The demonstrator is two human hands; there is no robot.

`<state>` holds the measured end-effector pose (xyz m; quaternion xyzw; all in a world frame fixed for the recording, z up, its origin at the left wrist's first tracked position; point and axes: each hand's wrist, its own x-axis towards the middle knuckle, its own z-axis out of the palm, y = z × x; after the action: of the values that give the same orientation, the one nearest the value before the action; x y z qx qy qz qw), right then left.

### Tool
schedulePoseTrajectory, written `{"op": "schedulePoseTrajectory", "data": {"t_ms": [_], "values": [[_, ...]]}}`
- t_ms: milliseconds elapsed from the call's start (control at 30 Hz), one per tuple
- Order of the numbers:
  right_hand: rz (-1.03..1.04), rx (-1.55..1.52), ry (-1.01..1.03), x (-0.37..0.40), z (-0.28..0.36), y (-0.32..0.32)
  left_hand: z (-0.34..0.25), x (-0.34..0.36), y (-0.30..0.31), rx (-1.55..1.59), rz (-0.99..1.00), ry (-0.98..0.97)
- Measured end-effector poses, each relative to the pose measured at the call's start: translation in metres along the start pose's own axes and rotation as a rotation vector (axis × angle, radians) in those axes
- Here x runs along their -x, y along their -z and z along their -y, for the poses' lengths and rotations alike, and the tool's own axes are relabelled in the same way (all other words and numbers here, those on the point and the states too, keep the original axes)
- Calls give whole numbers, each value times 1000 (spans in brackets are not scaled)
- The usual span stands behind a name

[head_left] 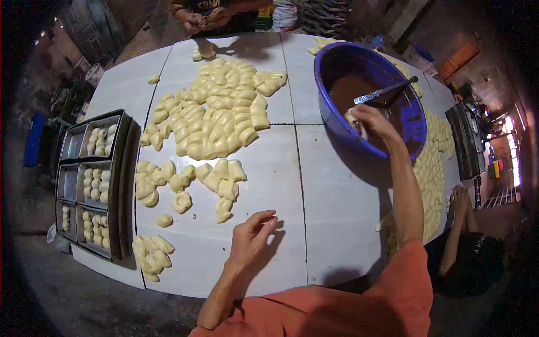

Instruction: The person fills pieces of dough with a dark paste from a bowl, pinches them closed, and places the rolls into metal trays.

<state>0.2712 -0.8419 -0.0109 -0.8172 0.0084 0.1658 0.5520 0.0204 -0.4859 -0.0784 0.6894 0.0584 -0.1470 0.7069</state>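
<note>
My left hand (251,238) is just above the white table (269,168), empty, its fingers partly bent and the thumb apart. To its upper left lie pale dough pieces (219,118), many of them touching. My right hand (369,121) is at the near left rim of a large blue basin (331,115), with its fingers closed on a small pale dough piece (353,119). Brown filling (351,90) lies inside the basin, and a flat metal blade with a dark handle (387,91) rests across it.
Divided metal trays (68,182) with dough balls stand at the left edge. More dough pieces (432,168) lie right of the basin. One person's hands (210,19) work at the far edge; another person's arms (457,224) are at the right, near dark trays (465,140).
</note>
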Motion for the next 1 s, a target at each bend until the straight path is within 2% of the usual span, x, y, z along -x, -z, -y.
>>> {"op": "schedulePoseTrajectory", "data": {"t_ms": [67, 133, 167, 200, 233, 267, 367, 433, 467, 533, 633, 767, 800, 867, 967, 1000], "values": [[-79, -346, 60, 22, 16, -6, -10, -3, 4, -41, 28, 4], [-157, -504, 126, 40, 33, -27, -23, -5, -2, 19, 26, 25], [-181, -566, 157, 52, 43, -42, -26, -4, -9, 359, 29, 174], [-204, -630, 185, 63, 48, -59, -31, -7, -13, 335, 65, 162], [-138, -659, 224, 72, 47, -76, -37, -11, -14, 312, 98, 151], [29, -752, 229, 79, 44, -90, -41, -14, -16, 291, 125, 143], [12, -797, 127, 104, 43, -168, -39, -17, -29, 470, 84, 18], [58, -876, 35, 120, 43, -209, -34, -11, -26, 716, 99, 68], [145, -919, 55, 115, 23, -222, -32, -8, -22, 839, 109, 87], [85, -1017, 56, 125, 23, -247, -43, 0, -11, 926, -48, 151], [207, -1037, 75, 130, -5, -264, -8, 7, 18, 860, -137, 67], [71, -555, 37, 157, 14, -297, 12, 14, 38, 773, -265, 70], [-16, -361, 389, 152, 9, -311, 11, 16, 40, 772, -288, 70], [-116, -26, 489, 161, 10, -320, 3, 20, 37, 782, -312, 63], [-209, 83, 546, 157, -9, -329, 13, 18, 32, 688, -374, -25], [-208, 27, 507, 157, -7, -330, 12, 18, 33, 652, -371, -20]]}}
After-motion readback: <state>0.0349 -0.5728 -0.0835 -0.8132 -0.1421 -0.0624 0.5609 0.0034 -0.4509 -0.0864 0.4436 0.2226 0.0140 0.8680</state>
